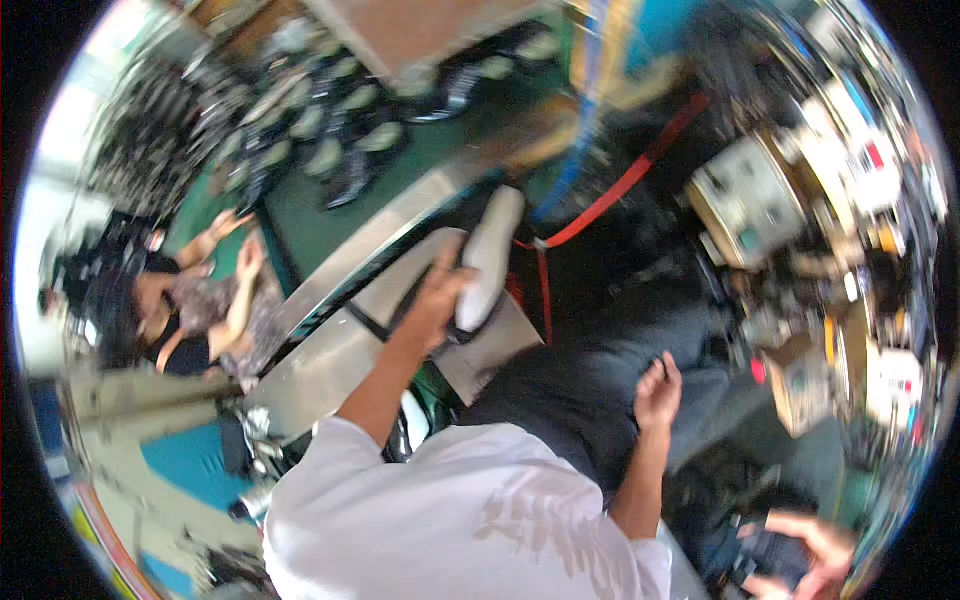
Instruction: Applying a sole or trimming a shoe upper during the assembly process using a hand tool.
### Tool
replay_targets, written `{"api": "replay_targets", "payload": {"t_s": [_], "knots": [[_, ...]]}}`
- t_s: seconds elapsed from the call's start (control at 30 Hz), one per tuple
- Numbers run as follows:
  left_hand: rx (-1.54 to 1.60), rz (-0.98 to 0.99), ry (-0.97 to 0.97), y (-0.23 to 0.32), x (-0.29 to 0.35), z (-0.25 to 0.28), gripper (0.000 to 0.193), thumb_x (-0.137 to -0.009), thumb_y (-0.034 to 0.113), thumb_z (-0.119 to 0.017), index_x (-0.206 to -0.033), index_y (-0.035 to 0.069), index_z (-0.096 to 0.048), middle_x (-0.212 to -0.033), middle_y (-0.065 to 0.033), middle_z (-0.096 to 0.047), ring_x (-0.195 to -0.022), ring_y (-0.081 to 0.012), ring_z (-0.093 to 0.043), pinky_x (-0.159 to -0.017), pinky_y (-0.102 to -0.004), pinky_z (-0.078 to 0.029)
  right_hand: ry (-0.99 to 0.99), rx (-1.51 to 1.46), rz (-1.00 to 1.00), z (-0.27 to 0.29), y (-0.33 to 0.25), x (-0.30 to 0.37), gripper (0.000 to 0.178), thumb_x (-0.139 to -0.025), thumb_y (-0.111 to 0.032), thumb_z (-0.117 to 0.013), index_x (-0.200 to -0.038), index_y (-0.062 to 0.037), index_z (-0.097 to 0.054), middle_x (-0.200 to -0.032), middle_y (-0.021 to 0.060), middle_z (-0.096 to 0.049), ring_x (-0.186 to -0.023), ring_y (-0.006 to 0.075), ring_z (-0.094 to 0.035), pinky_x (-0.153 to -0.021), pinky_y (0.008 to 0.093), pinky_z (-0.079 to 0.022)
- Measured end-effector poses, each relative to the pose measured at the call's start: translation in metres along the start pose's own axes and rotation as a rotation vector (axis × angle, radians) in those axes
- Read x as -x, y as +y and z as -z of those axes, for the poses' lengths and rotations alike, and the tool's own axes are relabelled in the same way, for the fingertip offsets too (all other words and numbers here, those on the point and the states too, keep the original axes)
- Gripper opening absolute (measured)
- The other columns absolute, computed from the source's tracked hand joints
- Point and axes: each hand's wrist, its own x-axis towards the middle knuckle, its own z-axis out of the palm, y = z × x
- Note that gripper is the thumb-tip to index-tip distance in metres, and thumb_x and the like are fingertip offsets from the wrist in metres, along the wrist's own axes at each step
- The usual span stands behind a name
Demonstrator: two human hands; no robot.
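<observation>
A shoe with its pale sole (490, 265) turned up stands out ahead of me, tilted, beside a metal ledge. My left hand (435, 300) is closed at the shoe's left side, with fingers reaching onto the sole's edge. The shoe's dark upper is mostly hidden beneath the sole and the hand. Farther right, above my dark trousers (590, 370), my right hand (658, 395) is raised with curled fingers. A small dark spot shows at its fingertips, too blurred to name.
Rows of dark shoes (350, 170) lie on a green belt (420, 160) with a metal rim (380, 215). A co-worker's hands (240, 250) are at the left; another person's hand (820, 550) holds a black object at the lower right. Red strap (630, 185) and boxes (750, 200) stand right.
</observation>
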Motion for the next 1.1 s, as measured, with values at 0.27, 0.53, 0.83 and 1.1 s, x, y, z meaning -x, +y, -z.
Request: {"api": "replay_targets", "payload": {"t_s": [0.27,0.53,0.83,1.1], "knots": [[0.220,-0.192,-0.118,-0.035,0.054,-0.030,0.088,-0.102,0.028,-0.070,-0.174,0.017,-0.021,-0.166,-0.0096,-0.044,-0.144,-0.0226,-0.047,-0.122,-0.0379,-0.035,-0.341,0.314,-0.039,0.093,-0.132,-0.079,0.011,-0.105,-0.016,-0.059,-0.096,-0.0093,-0.057,-0.074,-0.0019,-0.047,-0.062,0.0112,-0.046,-0.057,0.0267,-0.043],[0.275,-0.130,-0.146,-0.047,0.105,-0.043,0.099,-0.098,0.019,-0.072,-0.175,0.024,-0.011,-0.157,-0.0133,-0.054,-0.134,-0.0261,-0.058,-0.116,-0.0409,-0.045,0.535,2.062,1.727,0.160,-0.137,-0.065,0.045,-0.105,-0.043,-0.060,-0.117,-0.0021,-0.073,-0.106,0.0165,-0.074,-0.091,0.0373,-0.071,-0.082,0.0505,-0.056],[0.320,-0.045,-0.092,-0.054,0.112,-0.056,0.101,-0.096,0.017,-0.073,-0.175,0.027,-0.011,-0.152,-0.0192,-0.057,-0.130,-0.0312,-0.063,-0.103,-0.0479,-0.056,0.123,1.746,1.272,0.120,-0.119,-0.060,0.039,-0.108,-0.022,-0.054,-0.129,0.0081,-0.067,-0.114,0.0330,-0.073,-0.101,0.0474,-0.072,-0.089,0.0502,-0.057],[0.374,0.006,-0.065,-0.044,0.087,-0.038,0.099,-0.094,0.010,-0.072,-0.174,0.029,-0.017,-0.139,-0.0184,-0.063,-0.108,-0.0323,-0.071,-0.092,-0.0475,-0.061,0.137,1.715,1.210,0.089,-0.110,-0.030,0.047,-0.109,-0.040,-0.054,-0.117,0.0032,-0.071,-0.102,0.0278,-0.074,-0.090,0.0493,-0.070,-0.079,0.0548,-0.054]]}}
